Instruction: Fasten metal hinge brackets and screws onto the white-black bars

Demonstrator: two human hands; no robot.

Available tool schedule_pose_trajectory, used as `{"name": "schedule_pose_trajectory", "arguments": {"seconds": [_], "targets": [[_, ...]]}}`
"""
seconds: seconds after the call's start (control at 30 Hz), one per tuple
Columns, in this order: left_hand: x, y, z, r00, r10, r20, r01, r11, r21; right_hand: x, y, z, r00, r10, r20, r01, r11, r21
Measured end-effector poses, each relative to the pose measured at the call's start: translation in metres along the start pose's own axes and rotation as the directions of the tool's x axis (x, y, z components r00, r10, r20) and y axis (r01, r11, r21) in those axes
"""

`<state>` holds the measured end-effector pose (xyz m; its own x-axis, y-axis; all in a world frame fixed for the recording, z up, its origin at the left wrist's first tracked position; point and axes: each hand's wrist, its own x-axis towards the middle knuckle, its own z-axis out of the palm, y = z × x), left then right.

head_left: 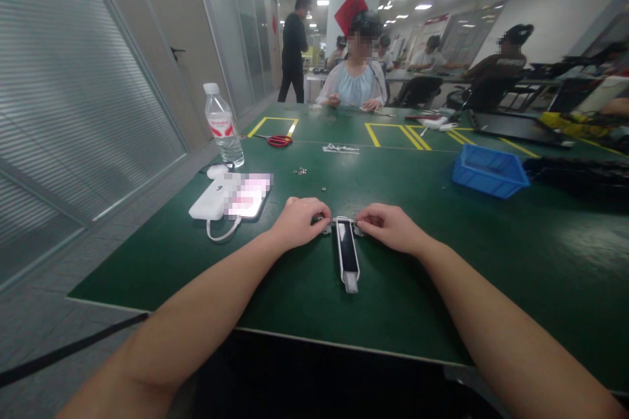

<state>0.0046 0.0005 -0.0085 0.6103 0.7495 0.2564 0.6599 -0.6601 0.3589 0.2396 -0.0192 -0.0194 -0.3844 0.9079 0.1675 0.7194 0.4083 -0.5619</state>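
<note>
A narrow black-and-white elongated part (348, 255) lies on the green table (442, 288), its long side pointing toward me. My left hand (297, 222) is closed in a pinch at the left of its far end, on a small metal piece there. From the other side, my right hand (388, 226) pinches the right of that same end. What exactly sits between the fingertips is too small to make out.
A white power bank with cable (216, 203) and a phone lie at left, a water bottle (223, 126) behind them. Red scissors (279, 141), small metal bits (299, 171) and a blue bin (489, 171) sit farther out. Other people sit at the far side.
</note>
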Motion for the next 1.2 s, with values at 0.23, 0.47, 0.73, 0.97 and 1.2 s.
{"name": "schedule_pose_trajectory", "arguments": {"seconds": [0.23,0.47,0.73,0.97,1.2], "targets": [[-0.001,0.002,-0.001,1.0,-0.015,0.009,0.015,1.0,0.01,0.006,0.005,0.007,0.964,0.164,-0.209,-0.145,0.984,0.104],[-0.003,0.004,-0.001,0.999,-0.028,0.014,0.028,0.999,0.035,0.045,0.009,0.009,0.964,0.143,-0.224,-0.156,0.987,-0.04],[-0.003,0.007,-0.003,0.997,-0.067,0.038,0.066,0.997,0.035,0.097,-0.001,0.023,0.998,0.01,-0.057,-0.024,0.971,-0.238],[-0.003,0.004,-0.001,0.999,-0.048,0.025,0.047,0.998,0.03,0.103,0.0,0.03,1.0,-0.029,-0.004,0.026,0.951,-0.309],[-0.004,0.004,-0.001,0.999,-0.048,0.024,0.047,0.998,0.028,0.079,0.013,0.016,0.989,0.079,-0.125,-0.111,0.955,-0.274]]}}
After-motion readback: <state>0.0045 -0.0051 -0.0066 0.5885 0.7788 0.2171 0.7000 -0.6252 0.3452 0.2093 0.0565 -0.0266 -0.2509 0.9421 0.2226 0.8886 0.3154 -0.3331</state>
